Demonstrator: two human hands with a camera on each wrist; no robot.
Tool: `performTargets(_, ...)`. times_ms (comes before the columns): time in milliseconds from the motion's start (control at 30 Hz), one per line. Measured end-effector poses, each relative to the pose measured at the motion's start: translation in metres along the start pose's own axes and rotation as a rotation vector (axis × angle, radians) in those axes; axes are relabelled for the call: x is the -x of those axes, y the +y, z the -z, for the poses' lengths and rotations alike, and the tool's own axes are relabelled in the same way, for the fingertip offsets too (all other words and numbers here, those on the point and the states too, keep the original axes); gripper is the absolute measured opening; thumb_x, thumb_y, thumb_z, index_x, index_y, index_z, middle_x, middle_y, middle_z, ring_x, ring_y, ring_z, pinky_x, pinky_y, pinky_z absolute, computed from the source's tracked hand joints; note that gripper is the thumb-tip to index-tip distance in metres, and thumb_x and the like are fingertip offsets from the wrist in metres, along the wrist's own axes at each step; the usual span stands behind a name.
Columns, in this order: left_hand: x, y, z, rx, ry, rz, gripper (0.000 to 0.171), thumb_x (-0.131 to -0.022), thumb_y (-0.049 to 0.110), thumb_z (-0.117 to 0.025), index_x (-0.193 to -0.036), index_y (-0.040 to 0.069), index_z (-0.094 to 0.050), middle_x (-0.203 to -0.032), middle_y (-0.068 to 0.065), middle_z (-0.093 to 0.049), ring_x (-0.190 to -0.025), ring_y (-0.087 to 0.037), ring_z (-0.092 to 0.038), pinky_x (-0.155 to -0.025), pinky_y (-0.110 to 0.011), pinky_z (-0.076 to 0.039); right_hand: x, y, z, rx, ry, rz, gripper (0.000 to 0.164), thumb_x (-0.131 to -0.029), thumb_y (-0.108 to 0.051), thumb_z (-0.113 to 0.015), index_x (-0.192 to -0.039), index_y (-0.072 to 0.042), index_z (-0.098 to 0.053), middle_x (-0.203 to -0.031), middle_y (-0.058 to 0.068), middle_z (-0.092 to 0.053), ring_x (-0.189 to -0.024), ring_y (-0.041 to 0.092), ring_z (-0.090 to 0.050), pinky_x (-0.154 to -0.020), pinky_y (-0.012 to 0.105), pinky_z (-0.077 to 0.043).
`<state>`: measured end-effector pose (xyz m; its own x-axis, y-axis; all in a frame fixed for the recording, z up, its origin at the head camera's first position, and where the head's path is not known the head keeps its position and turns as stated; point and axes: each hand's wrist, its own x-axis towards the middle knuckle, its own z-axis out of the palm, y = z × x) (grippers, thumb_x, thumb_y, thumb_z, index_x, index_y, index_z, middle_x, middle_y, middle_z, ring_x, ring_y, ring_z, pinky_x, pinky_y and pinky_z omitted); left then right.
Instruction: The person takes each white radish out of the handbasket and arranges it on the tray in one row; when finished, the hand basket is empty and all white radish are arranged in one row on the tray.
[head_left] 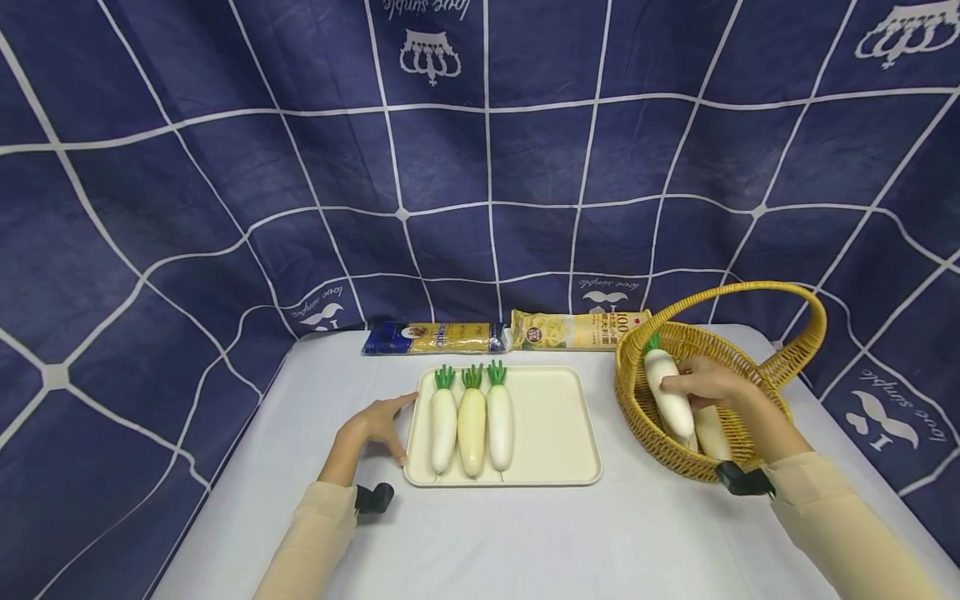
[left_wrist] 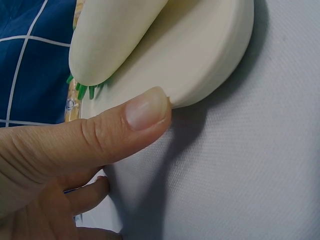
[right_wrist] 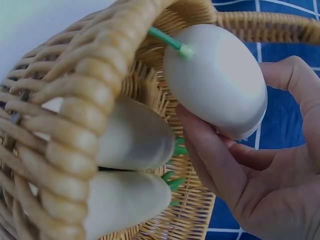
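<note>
My right hand [head_left: 708,383] grips a white radish [head_left: 666,392] with green leaf stubs, inside the wicker basket [head_left: 637,421]. In the right wrist view the fingers and thumb are on opposite sides of that radish, above two more radishes [right_wrist: 137,137] lying in the basket. At the left end of a cream tray [head_left: 547,425], my left hand [head_left: 375,423] is spread, index fingertip and thumb tip at the rim. Three radishes [head_left: 471,425] lie side by side on the tray's left half, leaves pointing away. The left wrist view shows the thumb [left_wrist: 135,115] against the tray's corner.
Behind the tray lie a blue-and-yellow pasta packet [head_left: 438,337] and a yellow pasta packet [head_left: 570,331], end to end. The basket's tall handle [head_left: 813,321] arches over its opening. A dark blue checked curtain [head_left: 450,167] hangs along the white table's back and sides.
</note>
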<state>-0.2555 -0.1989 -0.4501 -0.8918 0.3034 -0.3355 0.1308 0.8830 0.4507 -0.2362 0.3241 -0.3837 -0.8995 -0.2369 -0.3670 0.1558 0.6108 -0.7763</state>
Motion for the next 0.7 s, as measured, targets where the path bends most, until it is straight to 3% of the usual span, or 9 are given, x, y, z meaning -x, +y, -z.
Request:
performTargets(133,0.000,0.000,0.000,0.003,0.000,-0.001,0.117,-0.043,0.017,-0.093,-0.145,0.008,-0.036,-0.142,-0.025,-0.040,-0.130,-0.045,-0.037,-0.104,-0.060,-0.033,0.004,0.003,0.004,-0.049,0.023,0.033,0.067,-0.086,-0.021,-0.056,-0.125,0.027,-0.031,-0.098,0.020,-0.060,-0.084,0.020,-0.062,-0.075,0.035,-0.058)
performTargets(367,0.000,0.001,0.001,0.005,0.000,-0.006,0.117,-0.043,0.016,-0.093,-0.145,0.007,-0.035,-0.141,-0.026,-0.041,-0.130,-0.045,-0.037,-0.104,-0.060,-0.033,0.011,0.010,0.010,-0.124,0.082,0.060,0.069,-0.090,-0.021,-0.051,-0.130,0.027,-0.022,-0.114,0.030,-0.048,-0.090,0.018,-0.059,-0.077,0.032,-0.057)
performTargets(700,0.001,0.001,0.001,0.009,0.008,-0.012,0.118,-0.042,0.015,-0.093,-0.145,0.006,-0.035,-0.140,-0.027,-0.041,-0.129,-0.045,-0.038,-0.104,-0.058,-0.034,0.028,0.005,0.005,-0.179,0.097,0.088,0.070,-0.091,-0.020,-0.049,-0.134,0.025,-0.016,-0.120,0.031,-0.042,-0.092,0.015,-0.056,-0.078,0.029,-0.056)
